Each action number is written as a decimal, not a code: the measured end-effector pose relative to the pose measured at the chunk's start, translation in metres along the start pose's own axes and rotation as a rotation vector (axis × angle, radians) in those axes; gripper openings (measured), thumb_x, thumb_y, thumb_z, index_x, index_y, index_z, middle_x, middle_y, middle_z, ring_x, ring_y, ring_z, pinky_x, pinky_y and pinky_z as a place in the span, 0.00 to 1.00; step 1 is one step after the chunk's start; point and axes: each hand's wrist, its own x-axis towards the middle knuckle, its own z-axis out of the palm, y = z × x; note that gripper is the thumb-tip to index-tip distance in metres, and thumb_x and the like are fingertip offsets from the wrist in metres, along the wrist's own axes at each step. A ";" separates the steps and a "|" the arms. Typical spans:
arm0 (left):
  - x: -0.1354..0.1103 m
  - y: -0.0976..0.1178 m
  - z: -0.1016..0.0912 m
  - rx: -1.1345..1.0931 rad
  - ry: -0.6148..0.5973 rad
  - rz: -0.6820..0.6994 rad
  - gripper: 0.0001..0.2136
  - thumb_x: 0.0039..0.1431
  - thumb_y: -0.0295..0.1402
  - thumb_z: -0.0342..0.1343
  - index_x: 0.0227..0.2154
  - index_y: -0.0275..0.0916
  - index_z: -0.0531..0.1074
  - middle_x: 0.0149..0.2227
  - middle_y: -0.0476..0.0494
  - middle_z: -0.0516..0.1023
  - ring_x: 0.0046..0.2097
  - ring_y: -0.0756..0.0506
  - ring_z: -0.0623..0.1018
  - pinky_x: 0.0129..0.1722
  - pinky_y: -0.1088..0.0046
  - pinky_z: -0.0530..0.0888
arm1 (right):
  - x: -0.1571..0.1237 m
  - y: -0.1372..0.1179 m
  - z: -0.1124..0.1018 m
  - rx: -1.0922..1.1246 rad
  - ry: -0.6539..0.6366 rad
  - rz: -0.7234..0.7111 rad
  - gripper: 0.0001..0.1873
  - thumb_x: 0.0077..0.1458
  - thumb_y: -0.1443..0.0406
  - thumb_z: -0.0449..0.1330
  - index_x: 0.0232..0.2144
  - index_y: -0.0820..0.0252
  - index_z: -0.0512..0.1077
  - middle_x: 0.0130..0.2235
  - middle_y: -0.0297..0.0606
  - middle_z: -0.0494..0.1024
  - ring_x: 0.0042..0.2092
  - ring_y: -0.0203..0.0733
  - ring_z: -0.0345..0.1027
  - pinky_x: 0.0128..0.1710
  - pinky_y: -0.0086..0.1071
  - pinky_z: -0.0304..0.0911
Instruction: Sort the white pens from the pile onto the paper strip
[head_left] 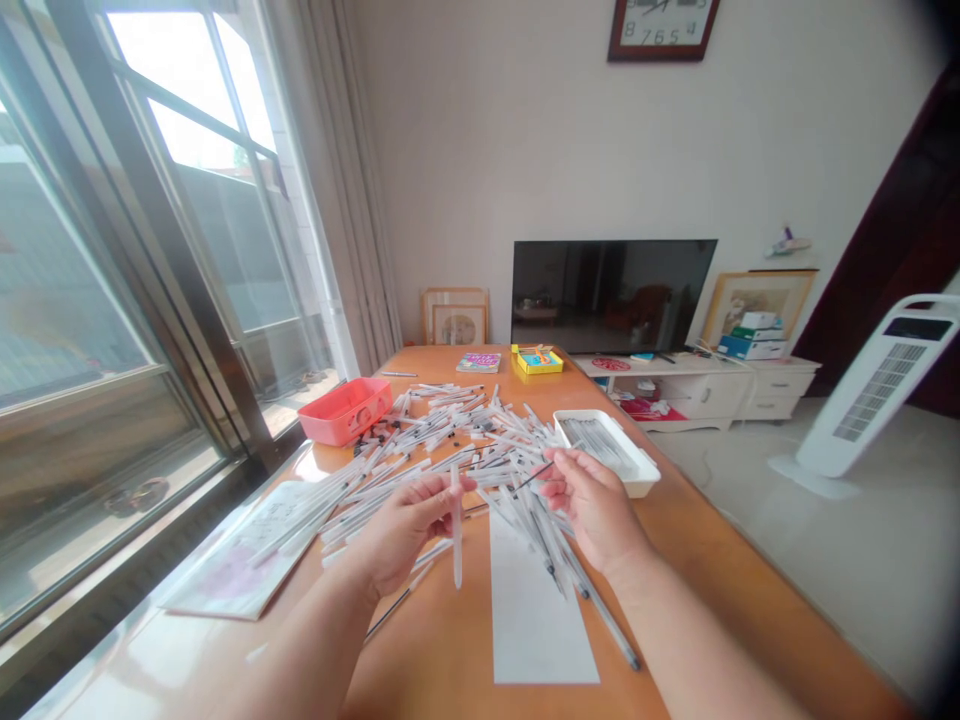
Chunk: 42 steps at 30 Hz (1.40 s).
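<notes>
My left hand (405,525) is closed round a clear pen barrel (456,530) that stands nearly upright, tip down. My right hand (589,500) pinches a thin dark refill (534,478) that points left toward the barrel's top. Both hands hover above a wooden table (450,650), just in front of a big heap of white pen barrels and parts (450,440). A white paper strip (536,600) lies flat below the hands, with several pens lying over its right edge.
A pink basket (345,410) stands at the left of the heap, a white tray (607,450) holding pens at its right. A booklet (240,560) lies near the window. Books and a yellow box sit at the far end. A fan (870,400) stands on the floor at right.
</notes>
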 end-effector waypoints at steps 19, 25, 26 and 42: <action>-0.011 0.001 0.013 0.461 -0.286 -0.037 0.23 0.61 0.49 0.57 0.53 0.42 0.77 0.32 0.47 0.74 0.37 0.47 0.69 0.41 0.72 0.64 | -0.010 -0.002 0.009 -0.081 -0.138 -0.005 0.21 0.54 0.49 0.65 0.39 0.61 0.76 0.34 0.39 0.80 0.28 0.35 0.70 0.25 0.27 0.63; -0.012 0.001 0.017 0.424 -0.323 -0.026 0.23 0.60 0.49 0.58 0.52 0.40 0.79 0.41 0.43 0.80 0.43 0.42 0.73 0.50 0.66 0.66 | -0.013 -0.001 0.011 -0.103 -0.161 0.034 0.22 0.51 0.48 0.66 0.38 0.60 0.76 0.33 0.38 0.80 0.27 0.35 0.69 0.24 0.27 0.62; -0.012 0.000 0.017 0.414 -0.327 -0.023 0.23 0.59 0.49 0.58 0.51 0.40 0.79 0.42 0.43 0.81 0.45 0.41 0.73 0.52 0.65 0.66 | -0.013 -0.001 0.011 -0.103 -0.157 0.030 0.21 0.51 0.48 0.66 0.37 0.60 0.77 0.33 0.38 0.80 0.27 0.35 0.69 0.24 0.27 0.62; -0.010 -0.004 0.016 0.445 -0.327 -0.032 0.22 0.59 0.51 0.58 0.47 0.40 0.81 0.40 0.46 0.81 0.43 0.42 0.73 0.50 0.69 0.66 | -0.012 0.000 0.008 -0.125 -0.171 -0.016 0.16 0.56 0.53 0.64 0.39 0.59 0.75 0.34 0.38 0.79 0.29 0.35 0.69 0.27 0.27 0.64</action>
